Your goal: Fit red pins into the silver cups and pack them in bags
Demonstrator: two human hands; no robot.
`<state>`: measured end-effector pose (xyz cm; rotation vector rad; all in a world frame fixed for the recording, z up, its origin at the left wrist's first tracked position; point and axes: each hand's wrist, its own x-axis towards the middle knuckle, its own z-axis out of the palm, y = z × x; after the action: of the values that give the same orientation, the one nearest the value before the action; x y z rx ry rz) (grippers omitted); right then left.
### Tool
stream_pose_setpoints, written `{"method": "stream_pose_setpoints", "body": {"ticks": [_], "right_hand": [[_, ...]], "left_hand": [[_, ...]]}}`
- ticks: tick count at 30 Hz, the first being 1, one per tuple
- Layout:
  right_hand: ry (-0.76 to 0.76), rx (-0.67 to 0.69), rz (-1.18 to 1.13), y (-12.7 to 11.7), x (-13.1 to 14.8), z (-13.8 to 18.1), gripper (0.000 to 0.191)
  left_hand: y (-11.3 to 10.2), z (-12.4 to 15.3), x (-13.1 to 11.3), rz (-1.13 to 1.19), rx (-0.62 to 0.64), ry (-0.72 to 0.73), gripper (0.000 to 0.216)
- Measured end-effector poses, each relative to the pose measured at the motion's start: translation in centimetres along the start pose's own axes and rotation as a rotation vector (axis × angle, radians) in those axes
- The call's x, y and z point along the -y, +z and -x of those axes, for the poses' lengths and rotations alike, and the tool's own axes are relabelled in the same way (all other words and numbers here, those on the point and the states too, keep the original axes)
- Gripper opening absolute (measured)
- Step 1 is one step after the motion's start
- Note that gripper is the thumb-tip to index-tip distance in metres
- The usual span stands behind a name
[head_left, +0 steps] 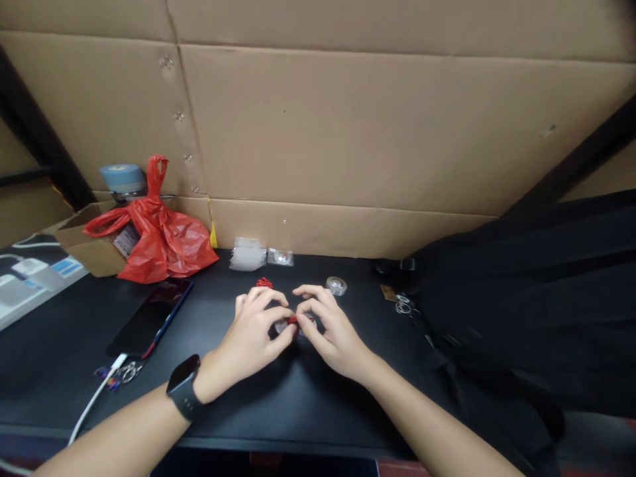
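My left hand point(256, 334) and my right hand point(330, 328) meet over the middle of the black table point(278, 411). Between their fingertips they pinch a small red piece point(293, 319), with a bit of clear plastic under it; its exact shape is hidden by the fingers. A black watch point(185, 387) sits on my left wrist. Just behind my left hand lies another small red item point(264, 283). To the right of my right hand's fingers sits a clear round dome point(336, 285).
A red plastic bag point(159, 238) and a cardboard box point(87, 248) stand at the back left, a dark phone point(152, 318) with a white cable in front of them. Clear packets point(247, 255) lie by the cardboard wall. Black cloth point(527, 298) covers the right side, metal rings point(403, 306) beside it.
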<state>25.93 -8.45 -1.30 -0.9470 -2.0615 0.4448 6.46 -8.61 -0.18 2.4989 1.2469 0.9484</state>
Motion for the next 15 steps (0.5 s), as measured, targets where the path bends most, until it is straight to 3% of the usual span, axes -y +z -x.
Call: {"method": "stream_pose_setpoints", "body": {"ticks": [7, 10, 15], "right_hand": [[0.053, 0.148, 0.122, -1.4, 0.1, -0.4, 0.009], [0.078, 0.239, 0.239, -2.3, -0.6, -0.4, 0.021], [0.187, 0.39, 0.264, -2.5, -2.4, -0.2, 0.009]], "left_hand": [[0.1, -0.1, 1.2, -0.037, 0.057, -0.038, 0.017], [-0.4, -0.4, 1.5, -0.013, 0.112, -0.103, 0.021], [-0.6, -0.7, 1.8, 0.001, 0.153, -0.198, 0.021]]}}
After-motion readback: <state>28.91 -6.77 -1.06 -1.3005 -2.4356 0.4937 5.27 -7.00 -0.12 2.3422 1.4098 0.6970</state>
